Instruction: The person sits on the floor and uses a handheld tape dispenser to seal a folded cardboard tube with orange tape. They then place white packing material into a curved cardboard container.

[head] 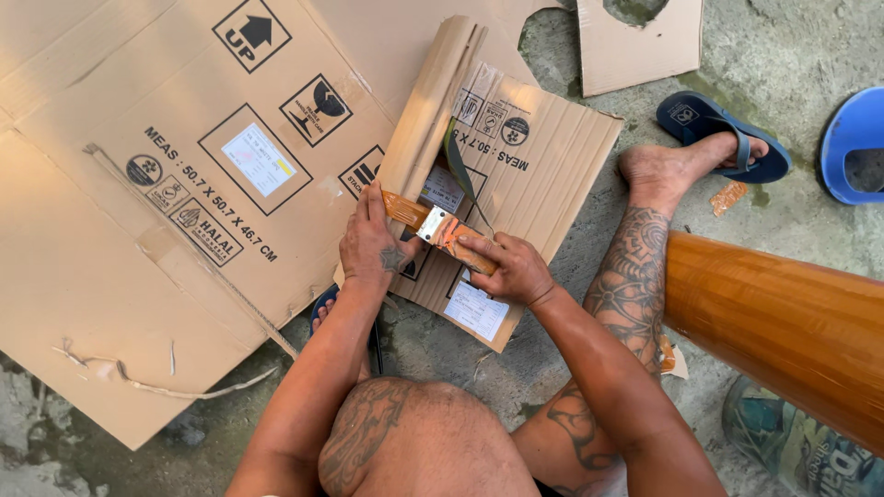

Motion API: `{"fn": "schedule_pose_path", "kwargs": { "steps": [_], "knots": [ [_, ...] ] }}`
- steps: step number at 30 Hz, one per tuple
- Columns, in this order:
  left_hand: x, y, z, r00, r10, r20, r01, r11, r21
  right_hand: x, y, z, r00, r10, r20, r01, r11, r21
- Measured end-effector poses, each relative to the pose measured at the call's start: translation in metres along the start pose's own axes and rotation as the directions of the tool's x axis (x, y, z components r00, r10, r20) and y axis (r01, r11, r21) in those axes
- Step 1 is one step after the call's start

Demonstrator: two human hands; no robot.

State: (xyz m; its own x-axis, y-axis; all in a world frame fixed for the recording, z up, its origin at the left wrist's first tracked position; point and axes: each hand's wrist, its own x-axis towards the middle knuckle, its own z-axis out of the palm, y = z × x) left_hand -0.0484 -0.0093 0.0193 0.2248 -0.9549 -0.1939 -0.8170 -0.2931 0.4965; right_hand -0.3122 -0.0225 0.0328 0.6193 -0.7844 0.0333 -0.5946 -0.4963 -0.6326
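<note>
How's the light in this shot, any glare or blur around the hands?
Head view: soft, even daylight with faint shadows; both hands, left and right, and the knife are sharp; a mild sheen runs along the orange pole; the frame edges bend slightly from the wide lens.

Large flattened carton (138, 184): left, spread on concrete floor (810, 230), printed symbols and a white label.
Cardboard offcut (640, 46): top edge, round notch cut out.
Blue flip-flop (723, 133): right, foot resting in it.
Orange-brown cylinder (783, 331): right, lying slanted.
Blue round object (852, 147): far right edge, partly cut off.
</note>
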Motion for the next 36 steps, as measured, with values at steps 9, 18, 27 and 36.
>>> {"fn": "schedule_pose_path", "kwargs": {
  "steps": [9, 18, 27, 36],
  "knots": [
    [-0.007, 0.012, -0.012, 0.939, 0.329, 0.100, -0.344, 0.882, 0.321, -0.008, 0.018, 0.014, 0.995, -0.075, -0.062, 0.075, 0.997, -0.004],
    [0.003, 0.001, 0.001, 0.930, 0.336, 0.149, -0.363, 0.904, 0.225, -0.022, 0.018, 0.016, 1.000, 0.011, -0.004, -0.012, 1.000, -0.017],
    [0.000, 0.008, -0.002, 0.929, 0.347, 0.126, -0.367, 0.904, 0.218, -0.051, 0.004, -0.024, 0.958, 0.235, 0.162, -0.208, 0.964, -0.169],
    [0.001, 0.016, 0.023, 0.939, 0.343, 0.035, -0.334, 0.879, 0.340, 0.015, -0.051, -0.018, 0.830, 0.479, 0.286, -0.400, 0.869, -0.292]
  ]
}}
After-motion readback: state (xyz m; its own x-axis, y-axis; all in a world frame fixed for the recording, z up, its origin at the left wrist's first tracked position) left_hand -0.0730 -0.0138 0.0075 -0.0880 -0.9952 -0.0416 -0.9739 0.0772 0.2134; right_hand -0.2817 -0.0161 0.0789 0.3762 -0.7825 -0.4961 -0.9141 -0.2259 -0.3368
